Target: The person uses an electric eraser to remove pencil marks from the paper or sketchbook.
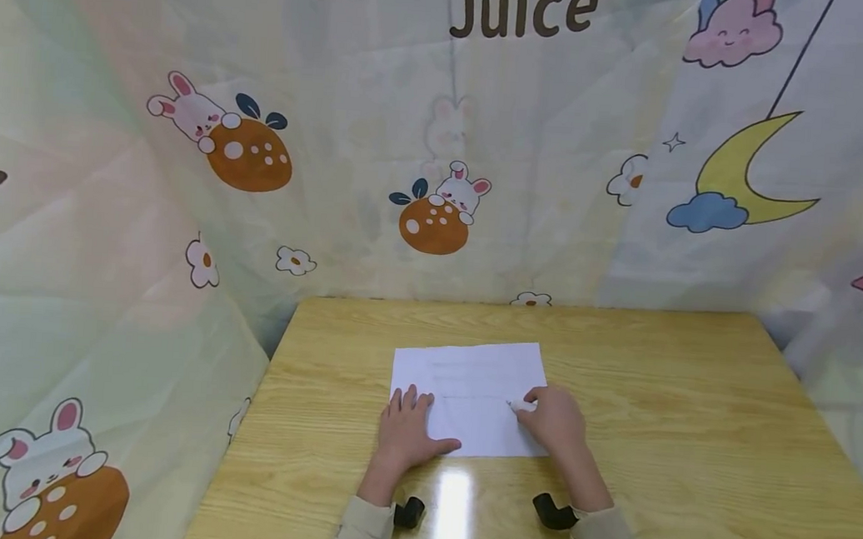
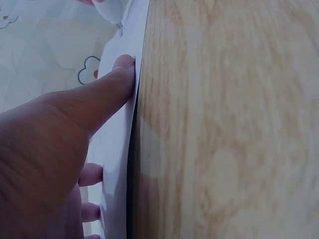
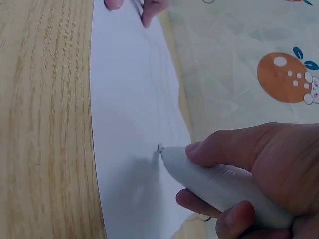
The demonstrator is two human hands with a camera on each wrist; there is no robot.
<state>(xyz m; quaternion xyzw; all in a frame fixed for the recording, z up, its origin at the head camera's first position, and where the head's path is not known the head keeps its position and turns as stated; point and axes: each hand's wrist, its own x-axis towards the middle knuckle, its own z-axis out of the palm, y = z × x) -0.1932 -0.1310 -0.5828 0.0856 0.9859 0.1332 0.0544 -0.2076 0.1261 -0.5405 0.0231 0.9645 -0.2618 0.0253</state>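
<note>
A white sheet of paper lies on the wooden table, with faint parallel lines across its middle. My left hand presses the sheet's left part, fingers spread and thumb along the near edge; the left wrist view shows that edge slightly raised off the wood. My right hand grips a thick, white, pen-shaped tool between thumb and curled fingers. Its small dark tip is right at the paper, at the right end of one line. The tool's rear end is hidden in the palm.
The wooden table extends to both sides of the paper, with a bright glare strip in front. A patterned cloth hangs behind and at the sides. Black wrist pieces sit by the beige sleeves.
</note>
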